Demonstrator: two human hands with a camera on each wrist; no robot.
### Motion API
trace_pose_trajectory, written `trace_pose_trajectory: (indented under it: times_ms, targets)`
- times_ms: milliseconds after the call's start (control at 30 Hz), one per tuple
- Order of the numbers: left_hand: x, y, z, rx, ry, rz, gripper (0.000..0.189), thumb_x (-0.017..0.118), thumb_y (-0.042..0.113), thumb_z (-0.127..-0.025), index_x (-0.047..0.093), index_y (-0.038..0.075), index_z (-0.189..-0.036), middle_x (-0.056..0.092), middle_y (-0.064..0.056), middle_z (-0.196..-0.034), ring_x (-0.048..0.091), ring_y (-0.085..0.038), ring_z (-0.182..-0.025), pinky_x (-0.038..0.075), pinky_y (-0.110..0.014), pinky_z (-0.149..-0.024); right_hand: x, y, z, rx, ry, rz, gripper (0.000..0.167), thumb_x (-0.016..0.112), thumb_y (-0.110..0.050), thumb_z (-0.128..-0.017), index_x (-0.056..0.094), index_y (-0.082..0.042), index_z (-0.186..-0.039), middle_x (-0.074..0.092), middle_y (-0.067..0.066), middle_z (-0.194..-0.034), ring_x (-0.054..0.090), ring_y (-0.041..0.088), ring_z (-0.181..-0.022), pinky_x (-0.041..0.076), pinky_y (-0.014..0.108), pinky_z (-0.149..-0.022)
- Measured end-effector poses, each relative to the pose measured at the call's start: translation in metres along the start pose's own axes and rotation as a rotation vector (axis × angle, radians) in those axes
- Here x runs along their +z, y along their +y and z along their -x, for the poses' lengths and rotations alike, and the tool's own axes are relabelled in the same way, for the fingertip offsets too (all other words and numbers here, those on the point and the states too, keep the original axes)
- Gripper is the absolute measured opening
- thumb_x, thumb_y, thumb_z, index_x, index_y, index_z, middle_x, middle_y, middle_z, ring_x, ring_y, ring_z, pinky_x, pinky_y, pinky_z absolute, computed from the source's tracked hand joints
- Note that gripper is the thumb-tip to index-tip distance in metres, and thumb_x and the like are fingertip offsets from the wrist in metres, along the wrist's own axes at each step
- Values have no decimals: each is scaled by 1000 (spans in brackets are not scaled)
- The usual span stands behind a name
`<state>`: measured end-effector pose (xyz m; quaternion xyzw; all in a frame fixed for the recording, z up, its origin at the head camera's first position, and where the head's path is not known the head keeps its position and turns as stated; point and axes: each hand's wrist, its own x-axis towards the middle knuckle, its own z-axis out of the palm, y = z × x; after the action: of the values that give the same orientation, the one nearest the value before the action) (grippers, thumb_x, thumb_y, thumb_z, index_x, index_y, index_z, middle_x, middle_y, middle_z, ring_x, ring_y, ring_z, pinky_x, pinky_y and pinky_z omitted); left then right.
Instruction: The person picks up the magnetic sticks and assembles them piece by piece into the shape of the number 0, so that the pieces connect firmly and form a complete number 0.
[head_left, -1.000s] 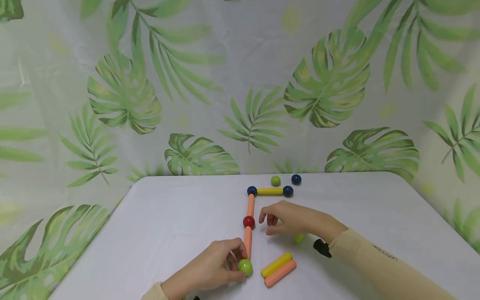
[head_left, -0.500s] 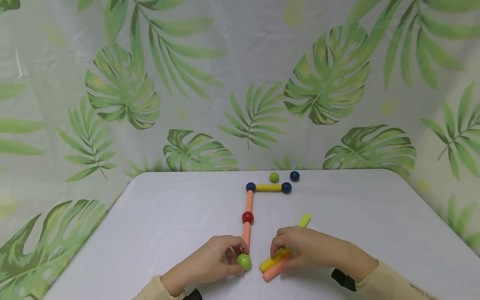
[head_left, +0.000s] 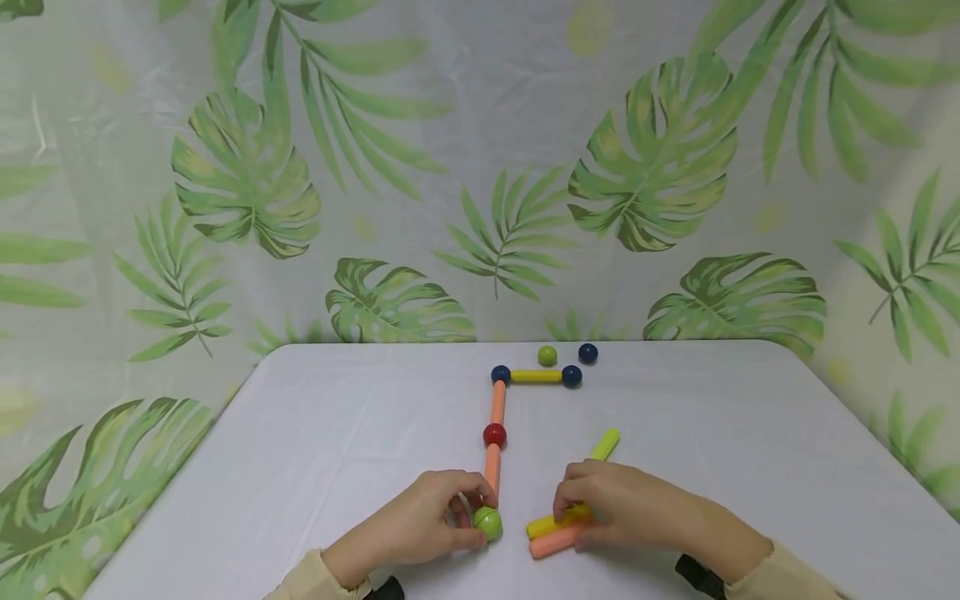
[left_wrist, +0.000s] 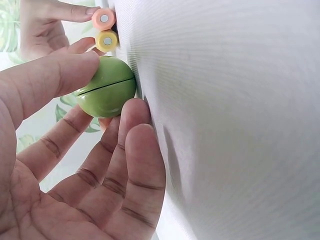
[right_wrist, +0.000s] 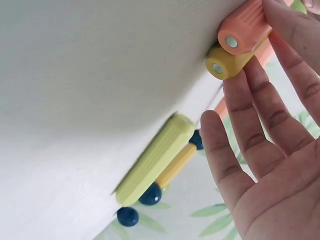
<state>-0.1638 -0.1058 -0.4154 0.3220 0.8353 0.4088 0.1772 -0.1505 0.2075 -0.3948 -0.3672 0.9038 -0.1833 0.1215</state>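
In the head view my left hand pinches a green ball with a dark seam line between thumb and fingers, low on the white table. A pink magnetic stick runs from a red ball down to it; the fingers hide their meeting point. To the right, my right hand pinches two sticks lying side by side, a yellow magnetic stick and a pink magnetic stick. Its thumb presses the pink one and fingertips are at the yellow one. Round metal discs show in their ends.
Beyond the right hand lies a yellow-green stick. Another pink stick links the red ball to a blue ball; a yellow stick joins that to a second blue ball. A loose green ball and blue ball sit behind.
My right hand has come back from beside the red ball to the yellow and pink sticks, taken hold of them and turned them slightly. The left hand keeps its hold on the green ball.
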Motion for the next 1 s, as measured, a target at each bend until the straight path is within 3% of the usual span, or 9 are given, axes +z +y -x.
trace_pose_trajectory:
  times_ms: [267, 833, 1000]
  targets:
    - [0, 0, -1, 2, -3, -3, 29, 87, 7, -89, 72, 22, -109, 69, 9, -99, 64, 1, -76, 53, -18, -64, 0, 10, 21, 78, 16, 13, 21, 89, -33, -89, 73, -34, -101, 61, -21, -101, 51, -2, -88, 55, 26, -84]
    - [-1, 2, 0, 3, -3, -5, 28, 87, 6, -89, 72, 21, -108, 70, 7, -99, 64, 1, -75, 52, -18, -62, -2, 30, 56, 77, 99, 13, 22, 88, -36, -90, 73, -34, -106, 62, -23, -108, 52, -4, -92, 57, 26, -83]
    - [-1, 1, 0, -7, -7, 5, 28, 86, 6, -89, 72, 22, -108, 69, 7, -99, 64, 0, -75, 52, -18, -62, -1, 30, 61, 80, 122, 41, 21, 88, -38, -89, 71, -35, -101, 58, -23, -101, 49, -4, -90, 53, 24, -78]
